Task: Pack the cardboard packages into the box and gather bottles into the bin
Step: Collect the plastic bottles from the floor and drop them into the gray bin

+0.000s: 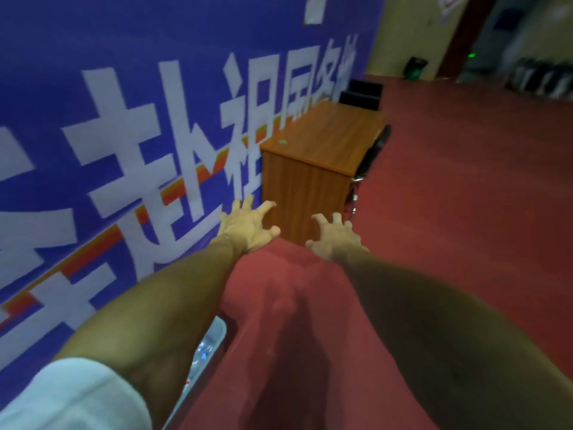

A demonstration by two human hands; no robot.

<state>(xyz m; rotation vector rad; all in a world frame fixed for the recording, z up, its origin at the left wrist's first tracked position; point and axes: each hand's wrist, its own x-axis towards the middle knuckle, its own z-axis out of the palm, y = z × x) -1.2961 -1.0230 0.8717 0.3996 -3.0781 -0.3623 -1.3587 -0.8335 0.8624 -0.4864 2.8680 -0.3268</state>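
Both my arms stretch forward over the red floor. My left hand (248, 226) and my right hand (333, 235) hover side by side with fingers spread and slightly bent, and neither holds anything. Low on the left, partly hidden under my left forearm, shows the rim of a pale bin (217, 333) with clear plastic bottles (203, 352) inside. No cardboard packages or box are in view. The picture is blurred by motion.
A big blue banner (124, 135) with white characters fills the left side. Beyond my hands stands a wooden desk (310, 156), with a black chair (372, 150) on its right and more dark chairs (362, 91) behind it. Red carpet (465, 197) spreads out on the right.
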